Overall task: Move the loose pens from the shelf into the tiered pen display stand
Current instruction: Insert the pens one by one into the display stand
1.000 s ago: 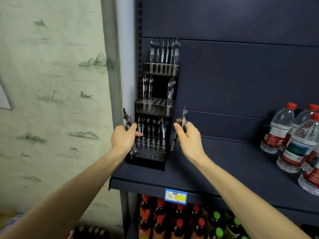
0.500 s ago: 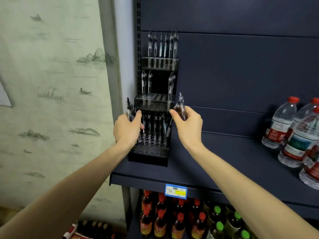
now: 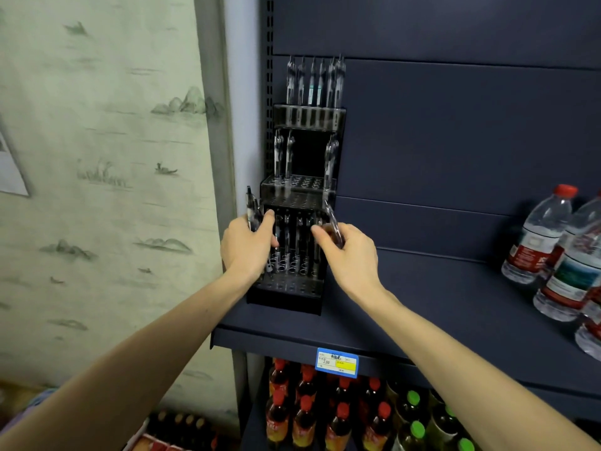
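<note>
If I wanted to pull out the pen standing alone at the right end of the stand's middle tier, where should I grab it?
Take that lone pen by its upper barrel, pinching from the front with fingers on its two sides. It stands upright with its tip down in a hole of the pen display stand, so only the top is free. Lift straight up; the tier above hangs close, so probably tilt forward.

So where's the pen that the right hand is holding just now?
In the head view the pen sits pinched in the right hand, tilted, just right of the display stand's lower tiers and above the dark shelf.
</note>
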A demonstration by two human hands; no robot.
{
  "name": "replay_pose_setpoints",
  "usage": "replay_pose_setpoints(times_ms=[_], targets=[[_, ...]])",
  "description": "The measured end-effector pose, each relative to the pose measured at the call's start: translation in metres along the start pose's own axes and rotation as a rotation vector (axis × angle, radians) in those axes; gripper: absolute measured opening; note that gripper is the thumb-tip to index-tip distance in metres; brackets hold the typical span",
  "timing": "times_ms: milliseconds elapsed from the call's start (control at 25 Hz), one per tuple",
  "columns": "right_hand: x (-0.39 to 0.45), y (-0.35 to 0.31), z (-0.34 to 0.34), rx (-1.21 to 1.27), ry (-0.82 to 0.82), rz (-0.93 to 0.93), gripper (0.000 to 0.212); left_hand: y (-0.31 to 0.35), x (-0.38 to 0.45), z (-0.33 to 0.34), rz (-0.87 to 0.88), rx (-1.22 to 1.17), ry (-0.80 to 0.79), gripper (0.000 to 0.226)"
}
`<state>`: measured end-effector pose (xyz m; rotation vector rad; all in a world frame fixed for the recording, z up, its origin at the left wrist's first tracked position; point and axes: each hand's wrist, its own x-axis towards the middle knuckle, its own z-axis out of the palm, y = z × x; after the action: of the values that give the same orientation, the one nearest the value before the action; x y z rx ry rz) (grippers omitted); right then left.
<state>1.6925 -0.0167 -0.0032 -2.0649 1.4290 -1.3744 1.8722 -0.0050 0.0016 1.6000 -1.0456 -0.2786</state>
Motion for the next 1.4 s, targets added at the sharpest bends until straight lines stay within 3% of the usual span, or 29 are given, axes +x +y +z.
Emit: replay_pose_setpoints(times_ms=[280, 440, 560, 760, 1040, 1160, 1320, 1400], targets=[[-0.005, 0.005, -0.005, 0.248, 0.147, 0.066, 0.029, -0.003, 0.003, 0.002, 0.005, -0.059, -0.011, 0.061], [-0.013, 0.006, -0.005, 0.091, 0.055, 0.037, 0.046, -0.005, 0.004, 0.003, 0.009, -0.084, -0.010, 0.062], [-0.013, 0.004, 0.001, 0.060, -0.014, -0.015, 0.046, -0.005, 0.004, 0.003, 0.018, -0.089, -0.011, 0.061], [-0.011, -0.001, 0.002, 0.095, 0.075, -0.046, 0.046, -0.010, 0.005, 0.000, 0.028, -0.122, -0.021, 0.062], [-0.014, -0.001, 0.008, -0.353, -0.097, -0.133, 0.051, -0.008, 0.000, -0.001, 0.044, -0.118, -0.011, 0.061], [-0.015, -0.001, 0.005, -0.491, -0.122, -0.088, 0.054, -0.008, 0.001, -0.002, 0.049, -0.119, -0.006, 0.062], [-0.014, -0.005, -0.005, -0.308, -0.062, 0.020, 0.058, -0.009, 0.000, -0.002, 0.034, -0.111, 0.010, 0.061], [-0.012, -0.009, -0.008, -0.116, 0.016, 0.054, 0.049, -0.009, -0.001, -0.001, 0.032, -0.111, 0.008, 0.061]])
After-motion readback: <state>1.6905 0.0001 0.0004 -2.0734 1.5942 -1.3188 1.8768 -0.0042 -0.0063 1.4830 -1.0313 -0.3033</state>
